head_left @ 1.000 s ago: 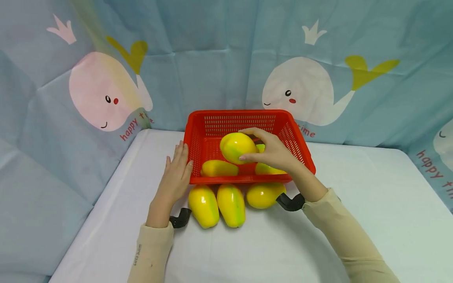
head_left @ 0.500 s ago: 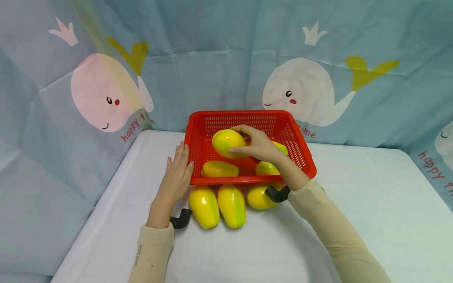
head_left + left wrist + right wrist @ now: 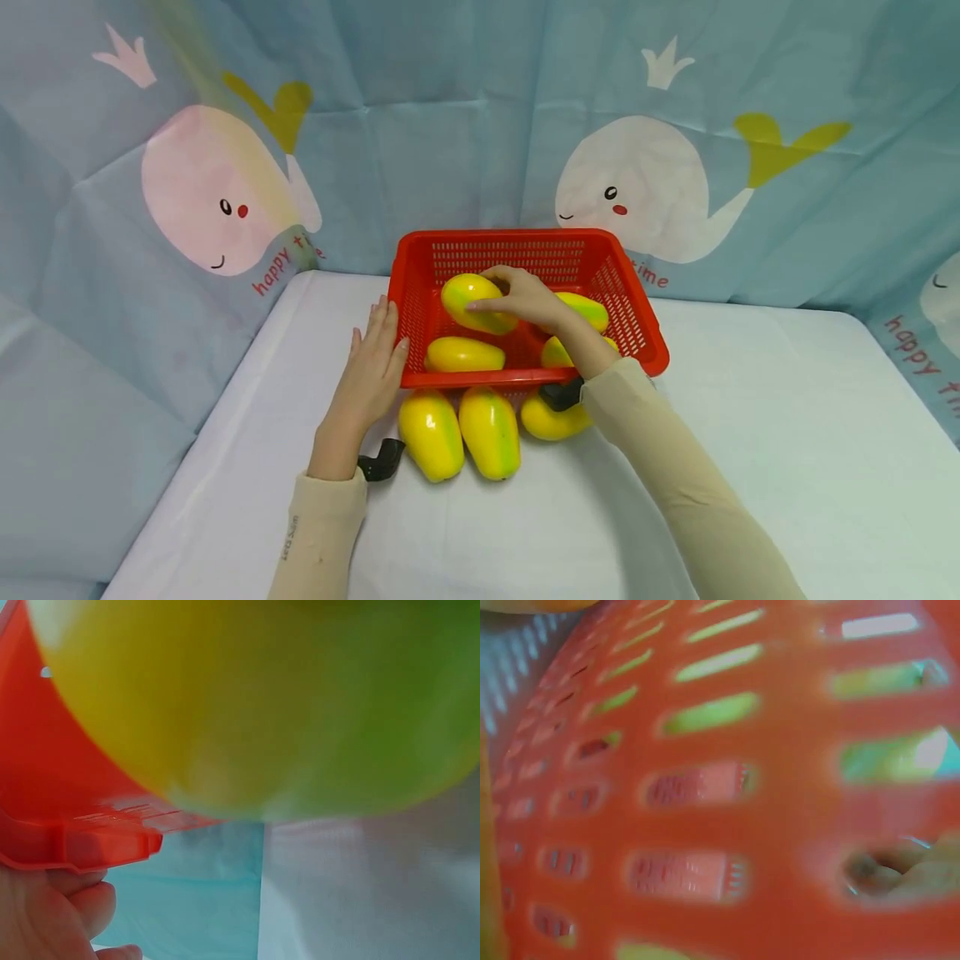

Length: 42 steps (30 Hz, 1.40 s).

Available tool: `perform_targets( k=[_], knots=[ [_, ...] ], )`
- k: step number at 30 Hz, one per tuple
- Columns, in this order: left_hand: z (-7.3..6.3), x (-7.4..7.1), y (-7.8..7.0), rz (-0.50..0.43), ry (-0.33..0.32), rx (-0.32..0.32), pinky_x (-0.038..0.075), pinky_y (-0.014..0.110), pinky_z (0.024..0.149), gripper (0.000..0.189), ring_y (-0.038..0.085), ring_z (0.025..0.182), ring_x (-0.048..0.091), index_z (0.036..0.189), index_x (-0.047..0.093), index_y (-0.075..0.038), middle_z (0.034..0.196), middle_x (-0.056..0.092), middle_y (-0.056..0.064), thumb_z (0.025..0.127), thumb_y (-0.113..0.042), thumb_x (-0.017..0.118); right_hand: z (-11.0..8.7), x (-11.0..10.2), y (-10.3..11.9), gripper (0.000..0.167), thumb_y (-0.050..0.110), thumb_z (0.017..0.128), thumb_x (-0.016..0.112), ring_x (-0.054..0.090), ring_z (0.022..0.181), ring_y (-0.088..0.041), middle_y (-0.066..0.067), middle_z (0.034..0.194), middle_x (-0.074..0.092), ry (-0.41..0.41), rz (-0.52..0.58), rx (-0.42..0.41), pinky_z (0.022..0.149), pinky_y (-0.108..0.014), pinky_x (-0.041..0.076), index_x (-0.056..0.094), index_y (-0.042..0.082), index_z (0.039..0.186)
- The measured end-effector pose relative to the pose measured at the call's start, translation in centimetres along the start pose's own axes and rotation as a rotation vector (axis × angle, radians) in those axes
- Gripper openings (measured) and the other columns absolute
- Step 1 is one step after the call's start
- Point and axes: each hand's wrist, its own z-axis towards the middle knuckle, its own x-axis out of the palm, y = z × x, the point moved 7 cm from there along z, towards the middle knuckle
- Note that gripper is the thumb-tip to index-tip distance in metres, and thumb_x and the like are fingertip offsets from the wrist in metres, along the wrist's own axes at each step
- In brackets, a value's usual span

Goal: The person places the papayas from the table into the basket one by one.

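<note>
My right hand point(image 3: 525, 298) grips a yellow papaya point(image 3: 468, 296) with a green streak, thumb on the near side. It is held inside the red basket point(image 3: 495, 381), toward the left; whether it touches the basket floor cannot be told. My left hand point(image 3: 371, 367) lies with straight fingers along the basket's left outer wall. In the left wrist view its fingers point(image 3: 82, 907) show under the red rim. Three other papayas lie in the basket: one front left point(image 3: 465, 356), one back right point(image 3: 588, 312) and one front right point(image 3: 556, 353), partly hidden by my right forearm.
Two papayas point(image 3: 432, 437) point(image 3: 490, 433) lie side by side before the basket, with a third point(image 3: 551, 421) to their right, partly covered by the black wrist mount point(image 3: 562, 393). A blue printed curtain point(image 3: 450, 167) stands behind the white table point(image 3: 750, 417).
My right hand has moved left and slightly back over the basket with the papaya, whose near end now tips to the right. My left hand stays at the basket wall.
</note>
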Motion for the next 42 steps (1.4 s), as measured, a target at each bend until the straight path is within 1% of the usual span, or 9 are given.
perform_targets(
  k=[3, 6, 11, 18, 25, 31, 37, 42],
  knots=[
    [0.0, -0.1, 0.1, 0.001, -0.001, -0.006, 0.000, 0.054, 0.112, 0.060, 0.028, 0.144, 0.001, 0.150, 0.011, 0.000, 0.158, 0.005, 0.013, 0.102, -0.027, 0.034, 0.5, 0.5, 0.1, 0.060, 0.037, 0.081, 0.073, 0.056, 0.094, -0.022, -0.006, 0.111, 0.061, 0.004, -0.057, -0.001, 0.083, -0.033, 0.048, 0.052, 0.008, 0.129],
    [0.0, -0.2, 0.1, 0.001, -0.007, -0.002, 0.001, 0.054, 0.112, 0.060, 0.028, 0.144, 0.002, 0.150, 0.012, 0.000, 0.158, 0.005, 0.013, 0.102, -0.027, 0.034, 0.8, 0.9, -0.1, 0.062, 0.038, 0.081, 0.073, 0.055, 0.094, -0.022, -0.008, 0.111, 0.061, 0.008, -0.121, 0.019, 0.084, -0.033, 0.048, 0.051, 0.007, 0.130],
    [0.0, -0.3, 0.0, 0.000, -0.006, -0.001, 0.000, 0.054, 0.112, 0.059, 0.028, 0.144, 0.001, 0.150, 0.011, 0.001, 0.158, 0.004, 0.013, 0.102, -0.027, 0.033, 1.1, 1.3, -0.8, 0.066, 0.039, 0.081, 0.072, 0.056, 0.096, -0.023, -0.009, 0.114, 0.060, 0.026, -0.182, 0.063, 0.086, -0.034, 0.048, 0.048, 0.007, 0.133],
    [0.1, -0.3, -0.2, -0.001, -0.010, 0.004, 0.000, 0.054, 0.112, 0.060, 0.029, 0.144, 0.002, 0.149, 0.012, 0.001, 0.157, 0.006, 0.015, 0.101, -0.025, 0.036, 1.0, 1.3, -1.2, 0.069, 0.040, 0.082, 0.071, 0.055, 0.099, -0.023, -0.010, 0.118, 0.059, 0.044, -0.170, 0.082, 0.089, -0.035, 0.047, 0.045, 0.007, 0.137],
    [0.0, -0.3, -0.2, -0.002, -0.012, 0.005, 0.000, 0.054, 0.112, 0.061, 0.030, 0.144, 0.002, 0.150, 0.011, 0.001, 0.157, 0.004, 0.014, 0.101, -0.029, 0.035, 1.0, 1.7, -1.0, 0.070, 0.032, 0.085, 0.070, 0.052, 0.110, -0.025, -0.011, 0.131, 0.053, 0.085, -0.159, 0.053, 0.098, -0.038, 0.042, 0.039, 0.006, 0.142],
    [0.0, -0.2, -0.1, -0.004, -0.012, 0.003, 0.000, 0.054, 0.112, 0.061, 0.028, 0.144, 0.001, 0.150, 0.012, 0.001, 0.157, 0.004, 0.014, 0.101, -0.028, 0.035, 1.1, 1.8, -1.1, 0.072, 0.029, 0.085, 0.070, 0.051, 0.114, -0.026, -0.012, 0.134, 0.050, 0.100, -0.167, 0.042, 0.099, -0.038, 0.041, 0.036, 0.005, 0.144],
    [0.1, 0.0, 0.0, -0.016, -0.002, 0.000, -0.002, 0.053, 0.113, 0.060, 0.027, 0.144, 0.001, 0.150, 0.011, 0.000, 0.158, 0.003, 0.013, 0.101, -0.026, 0.035, 1.0, 2.0, -1.2, 0.066, 0.021, 0.087, 0.069, 0.042, 0.128, -0.027, -0.010, 0.143, 0.042, 0.124, -0.153, 0.029, 0.105, -0.039, 0.036, 0.038, 0.005, 0.143],
    [0.1, 0.1, 0.0, -0.011, 0.002, 0.000, -0.001, 0.054, 0.112, 0.060, 0.028, 0.144, 0.001, 0.150, 0.012, 0.001, 0.158, 0.004, 0.013, 0.102, -0.027, 0.034, 1.0, 2.1, -1.5, 0.061, 0.018, 0.088, 0.068, 0.042, 0.128, -0.027, -0.010, 0.142, 0.044, 0.135, -0.146, 0.037, 0.104, -0.039, 0.038, 0.042, 0.004, 0.141]
  ],
)
